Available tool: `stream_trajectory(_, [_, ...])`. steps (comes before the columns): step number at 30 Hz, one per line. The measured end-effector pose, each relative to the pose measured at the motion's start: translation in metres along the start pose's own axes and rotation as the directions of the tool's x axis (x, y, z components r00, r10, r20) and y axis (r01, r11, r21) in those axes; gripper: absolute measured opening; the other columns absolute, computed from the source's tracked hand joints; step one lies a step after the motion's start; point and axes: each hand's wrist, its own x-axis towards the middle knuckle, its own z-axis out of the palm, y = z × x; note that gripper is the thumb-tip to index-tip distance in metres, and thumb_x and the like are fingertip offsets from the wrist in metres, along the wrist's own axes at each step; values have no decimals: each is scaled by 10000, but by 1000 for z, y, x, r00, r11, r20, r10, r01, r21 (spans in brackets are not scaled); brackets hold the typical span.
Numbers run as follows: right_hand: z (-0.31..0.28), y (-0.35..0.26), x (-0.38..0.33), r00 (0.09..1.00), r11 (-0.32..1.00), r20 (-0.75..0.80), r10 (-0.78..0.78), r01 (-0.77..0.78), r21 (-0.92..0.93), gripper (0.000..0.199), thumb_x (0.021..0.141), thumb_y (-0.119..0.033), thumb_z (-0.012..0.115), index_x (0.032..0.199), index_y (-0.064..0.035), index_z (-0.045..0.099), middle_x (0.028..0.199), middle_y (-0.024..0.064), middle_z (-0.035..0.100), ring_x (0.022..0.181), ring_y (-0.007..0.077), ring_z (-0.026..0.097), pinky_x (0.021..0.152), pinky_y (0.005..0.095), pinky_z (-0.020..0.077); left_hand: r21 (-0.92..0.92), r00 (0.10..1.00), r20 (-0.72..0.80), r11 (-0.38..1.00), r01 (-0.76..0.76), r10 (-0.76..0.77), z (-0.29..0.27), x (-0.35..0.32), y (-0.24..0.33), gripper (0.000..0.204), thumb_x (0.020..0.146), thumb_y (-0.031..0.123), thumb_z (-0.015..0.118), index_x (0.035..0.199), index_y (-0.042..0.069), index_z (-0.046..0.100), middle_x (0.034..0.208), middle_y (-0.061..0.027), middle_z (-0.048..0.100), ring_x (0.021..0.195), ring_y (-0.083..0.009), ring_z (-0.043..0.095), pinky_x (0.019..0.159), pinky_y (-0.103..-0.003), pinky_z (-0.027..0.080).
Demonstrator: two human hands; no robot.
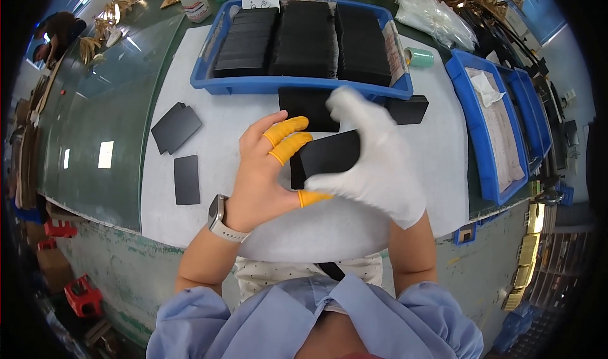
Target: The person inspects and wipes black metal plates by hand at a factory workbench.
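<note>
A black rectangular plate (330,153) lies tilted between my hands, partly over another dark piece. My left hand (266,162) has yellow finger covers on the thumb and two fingers. Its fingers are apart and curved, with the fingertips by the plate's upper left edge and the thumb below. My right hand (386,159), in a white glove, reaches over the plate's right side, its thumb along the lower edge. Motion smears its fingers, so its grip is unclear. Just beyond the hands lies another black plate (307,115), partly covered by the glove.
A blue crate (297,85) holds rows of black plates at the back. Loose black plates (176,128) and a single one (187,179) lie left; a small black stack (410,110) sits right. Green tape (419,57), a plastic bag (437,17) and a blue tray (491,175) are farther right.
</note>
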Motion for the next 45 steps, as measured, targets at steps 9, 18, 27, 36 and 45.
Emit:
stream_trajectory(9, [25,11,-14,946,936,-33,322,-313,158,356,987,-343,734,1199,-68,657,877,169,744,786,336,745,700,426,582,52,996,-73,998,-46,50,6,4,7,992,555,441,1006,1380,39,627,1518,-140,552,1466,-385,406,1164,-502,342])
stream_trajectory(18, [9,46,-1,867,915,-293,404,-379,138,235,1049,-266,667,1127,-53,726,892,174,740,744,321,723,681,385,565,98,986,-86,986,-132,141,2,4,10,775,638,393,991,1273,65,690,1377,-117,644,1391,-382,482,1125,-485,390])
stream_trajectory(27, [-12,33,-4,782,543,299,546,-603,585,272,934,-263,843,1003,-23,733,765,-25,622,594,52,512,523,225,385,-203,987,-91,973,111,-132,1,-2,-12,898,743,329,959,1495,69,543,1466,-118,596,1380,-331,522,1148,-465,414])
stream_trajectory(36, [-4,48,5,795,663,149,588,-580,473,206,993,-192,762,1018,5,705,765,2,607,674,68,555,574,248,438,-878,787,13,369,304,-617,-17,4,-42,375,1088,125,600,1437,-11,592,1380,-152,678,1299,-244,628,1130,-371,458])
stream_trajectory(45, [28,69,20,787,797,192,586,-603,43,308,974,-282,756,919,16,703,748,132,693,706,230,690,670,348,542,-174,988,94,975,140,-125,-16,3,0,688,780,259,919,1356,1,646,1374,-169,623,1292,-328,560,1120,-416,447])
